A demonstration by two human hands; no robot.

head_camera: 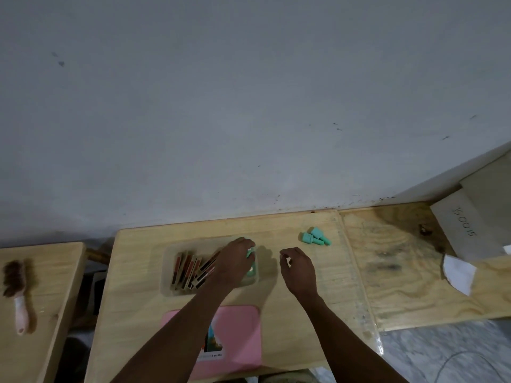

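A clear shallow tray (168, 272) sits mid-table with several flat wooden pieces (186, 269) leaning in its left half and green plastic pieces (251, 269) at its right end. My left hand (233, 262) reaches into the tray's right end, fingers curled round a green piece. My right hand (298, 268) hovers just right of the tray, fingers loosely curled, holding nothing I can see. A small cluster of green pegs (315, 236) lies on the table further back right.
A pink lid (237, 338) with a printed label lies at the table's near edge. A brush with a pink handle (16, 291) rests on the left table. A plywood board (409, 261) and grey boxes (467, 228) stand at right, against the wall.
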